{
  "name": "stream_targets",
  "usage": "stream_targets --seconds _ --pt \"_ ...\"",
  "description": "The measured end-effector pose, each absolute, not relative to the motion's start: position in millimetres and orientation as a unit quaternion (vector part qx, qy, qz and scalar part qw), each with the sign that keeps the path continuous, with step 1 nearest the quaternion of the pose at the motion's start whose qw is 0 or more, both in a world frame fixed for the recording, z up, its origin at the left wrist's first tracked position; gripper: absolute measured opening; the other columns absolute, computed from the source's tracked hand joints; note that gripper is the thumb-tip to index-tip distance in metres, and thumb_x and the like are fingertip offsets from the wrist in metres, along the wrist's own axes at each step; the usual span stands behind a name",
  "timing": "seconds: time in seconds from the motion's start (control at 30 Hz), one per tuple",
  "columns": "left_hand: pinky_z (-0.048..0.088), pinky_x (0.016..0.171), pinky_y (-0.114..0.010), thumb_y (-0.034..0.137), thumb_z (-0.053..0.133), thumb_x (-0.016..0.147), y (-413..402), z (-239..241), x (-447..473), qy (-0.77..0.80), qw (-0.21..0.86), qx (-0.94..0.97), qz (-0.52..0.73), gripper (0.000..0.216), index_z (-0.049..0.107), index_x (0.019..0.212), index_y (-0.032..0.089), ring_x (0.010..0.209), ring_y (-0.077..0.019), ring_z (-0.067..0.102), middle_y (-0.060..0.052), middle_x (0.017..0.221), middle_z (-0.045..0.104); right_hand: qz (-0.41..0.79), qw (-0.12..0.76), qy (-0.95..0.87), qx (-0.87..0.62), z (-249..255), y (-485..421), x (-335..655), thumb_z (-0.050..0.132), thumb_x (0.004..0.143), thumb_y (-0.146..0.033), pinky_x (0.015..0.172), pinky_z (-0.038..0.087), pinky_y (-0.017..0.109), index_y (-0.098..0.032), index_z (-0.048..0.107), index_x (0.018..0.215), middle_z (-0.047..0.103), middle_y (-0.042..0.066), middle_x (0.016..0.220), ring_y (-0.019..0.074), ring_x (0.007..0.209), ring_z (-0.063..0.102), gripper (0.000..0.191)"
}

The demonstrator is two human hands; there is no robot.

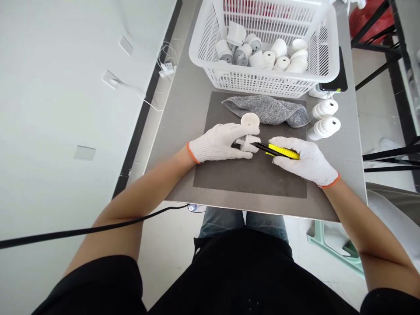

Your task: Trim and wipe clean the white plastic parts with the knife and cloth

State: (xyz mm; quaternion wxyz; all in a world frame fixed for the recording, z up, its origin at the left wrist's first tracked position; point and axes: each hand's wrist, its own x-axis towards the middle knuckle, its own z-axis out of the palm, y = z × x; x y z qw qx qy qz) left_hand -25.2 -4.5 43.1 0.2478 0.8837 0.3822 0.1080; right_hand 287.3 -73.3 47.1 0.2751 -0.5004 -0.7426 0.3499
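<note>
Both hands wear white knit gloves with orange cuffs and rest on a dark grey mat. My left hand is closed around a small white plastic part lying on its side. My right hand grips a yellow and black screwdriver, whose dark tip points left into the white part. A white round cap stands on the mat just above my left fingers.
A white slatted basket with several white plastic parts stands at the table's far side. A grey cloth lies in front of it. Two white ribbed cylinders lie at the right. A black cable crosses below the table's near edge.
</note>
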Motion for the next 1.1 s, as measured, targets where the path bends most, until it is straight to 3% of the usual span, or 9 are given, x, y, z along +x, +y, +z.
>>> stream_targets --seconds 0.17,0.37,0.53,0.93,1.1 --pt "0.056 0.096 -0.034 0.050 0.088 0.095 -4.8 42.4 -24.5 0.367 0.244 0.890 0.115 0.075 0.067 0.165 0.035 0.112 -0.0255 0.077 -0.002 0.117 0.081 0.320 0.271 -0.758 -0.499 38.4 -74.7 290.4 0.090 0.095 -0.036 0.130 0.063 0.055 -0.038 0.086 0.141 0.084 -0.002 0.145 0.0333 0.134 0.083 0.046" --pt "0.056 0.099 -0.034 0.059 0.082 0.099 -3.8 45.7 -27.4 0.348 0.269 0.889 0.131 0.075 0.066 0.168 0.034 0.112 -0.0247 0.076 -0.003 0.121 0.082 0.298 0.289 -0.748 -0.519 35.9 -78.2 286.7 0.088 0.099 -0.039 0.128 0.064 0.054 -0.037 0.087 0.141 0.084 -0.002 0.145 0.0329 0.133 0.083 0.043" --pt "0.057 0.097 -0.033 0.060 0.083 0.097 -5.6 46.7 -27.5 0.374 0.256 0.883 0.118 0.068 0.073 0.158 0.032 0.108 -0.0241 0.078 -0.003 0.121 0.083 0.316 0.300 -0.741 -0.511 36.6 -76.2 285.0 0.087 0.098 -0.040 0.133 0.061 0.052 -0.036 0.087 0.140 0.083 -0.002 0.146 0.0315 0.137 0.082 0.042" --pt "0.058 0.108 -0.034 0.047 0.093 0.092 -9.6 42.9 -23.0 0.377 0.271 0.875 0.134 0.063 0.074 0.151 0.035 0.128 -0.0252 0.079 -0.002 0.147 0.080 0.314 0.294 -0.715 -0.551 36.5 -76.4 282.7 0.092 0.093 -0.046 0.126 0.065 0.058 -0.036 0.091 0.127 0.087 -0.001 0.136 0.0343 0.127 0.085 0.036" --pt "0.057 0.116 -0.035 0.056 0.087 0.095 -8.9 43.8 -25.7 0.359 0.317 0.862 0.164 0.059 0.078 0.149 0.033 0.130 -0.0260 0.079 -0.004 0.145 0.082 0.291 0.307 -0.707 -0.567 36.3 -76.5 282.4 0.090 0.095 -0.048 0.127 0.064 0.058 -0.036 0.090 0.125 0.087 -0.001 0.136 0.0344 0.129 0.084 0.032"
